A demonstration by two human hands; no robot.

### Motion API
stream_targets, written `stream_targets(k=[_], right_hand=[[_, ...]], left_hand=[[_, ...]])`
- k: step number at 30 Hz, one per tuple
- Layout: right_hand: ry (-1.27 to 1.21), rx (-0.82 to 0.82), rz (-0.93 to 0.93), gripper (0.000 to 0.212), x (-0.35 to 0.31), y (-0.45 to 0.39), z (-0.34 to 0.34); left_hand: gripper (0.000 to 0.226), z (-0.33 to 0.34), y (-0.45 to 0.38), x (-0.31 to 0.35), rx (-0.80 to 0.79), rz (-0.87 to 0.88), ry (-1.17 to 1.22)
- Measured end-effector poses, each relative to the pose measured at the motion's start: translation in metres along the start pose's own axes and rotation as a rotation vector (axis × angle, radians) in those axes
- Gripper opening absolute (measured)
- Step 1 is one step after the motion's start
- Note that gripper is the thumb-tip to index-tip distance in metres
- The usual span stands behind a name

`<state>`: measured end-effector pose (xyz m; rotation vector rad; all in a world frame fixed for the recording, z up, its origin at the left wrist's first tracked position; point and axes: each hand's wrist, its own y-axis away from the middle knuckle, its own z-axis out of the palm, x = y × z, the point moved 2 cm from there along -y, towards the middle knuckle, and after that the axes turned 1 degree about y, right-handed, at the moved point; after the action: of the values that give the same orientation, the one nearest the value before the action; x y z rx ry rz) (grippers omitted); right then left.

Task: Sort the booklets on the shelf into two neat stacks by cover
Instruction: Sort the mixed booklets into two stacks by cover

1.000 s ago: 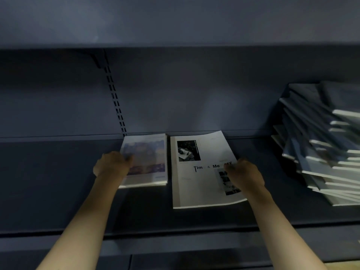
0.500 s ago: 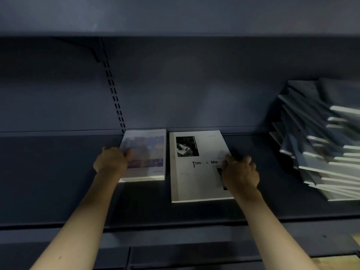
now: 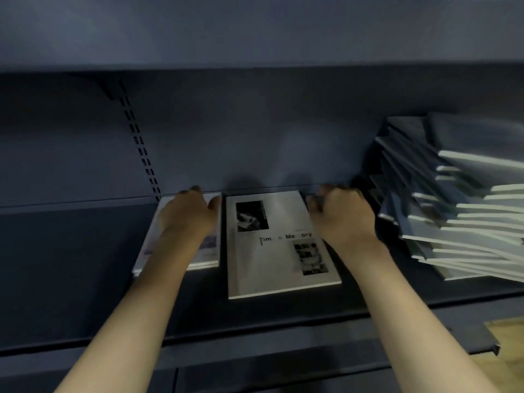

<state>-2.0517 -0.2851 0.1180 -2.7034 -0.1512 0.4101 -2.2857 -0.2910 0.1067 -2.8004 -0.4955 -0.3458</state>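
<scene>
Booklet [image 3: 272,256] between both hands.

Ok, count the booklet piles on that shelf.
3: one under the left hand, the white-covered pile at centre, and the messy heap at right. Booklets within each can't be counted.

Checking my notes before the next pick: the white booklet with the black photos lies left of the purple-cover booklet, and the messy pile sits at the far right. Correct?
Not quite. The head view shows the white booklet lying to the right of the purple-cover booklet, not left. The messy pile is at the far right, as you noted.
</scene>
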Motion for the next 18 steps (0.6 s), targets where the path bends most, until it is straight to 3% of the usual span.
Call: stream_targets(k=[5, 11, 18], right_hand=[[0.086, 0.089, -0.108, 0.029, 0.028, -0.019, -0.075], [0.078, 0.051, 0.070, 0.026, 0.108, -0.047, -0.119], [0.146, -0.012, 0.139, 0.031, 0.183, -0.042, -0.148]], left_hand=[[0.037, -0.022, 0.003, 0.088, 0.032, 0.262, 0.060], [0.032, -0.019, 0.007, 0.194, -0.083, 0.469, 0.166], [0.037, -0.027, 0.004, 0.311, 0.021, 0.661, 0.269]])
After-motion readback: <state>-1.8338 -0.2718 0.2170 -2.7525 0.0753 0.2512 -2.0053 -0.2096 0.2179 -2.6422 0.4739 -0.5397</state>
